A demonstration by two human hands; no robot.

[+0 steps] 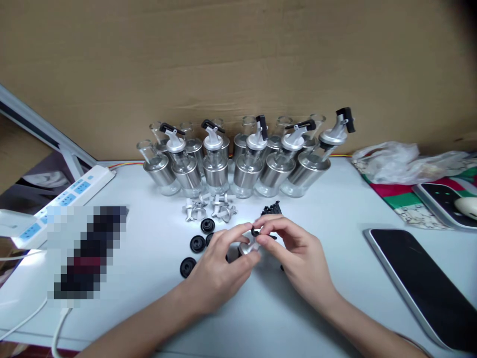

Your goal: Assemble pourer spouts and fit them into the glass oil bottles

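My left hand [227, 261] is closed around a silver pourer top [248, 247], low over the middle of the table. With thumb and fingertips, my right hand [298, 253] pinches a small black lever [255, 231] at the top of that pourer. The lever's far end is partly hidden by my fingers. Left of my left hand lie several black round stoppers [197, 243]. Beyond them is a loose pile of silver pourer parts [210, 206]. A heap of small black levers [273, 208] sits just behind my right hand.
Glass bottles with steel bands [216, 171] stand in rows at the back, several topped with pourers. A power strip [67, 201] and a blurred-out dark device [91, 253] are at left. A black-topped device [421, 283] and a plastic bag [398, 161] are at right.
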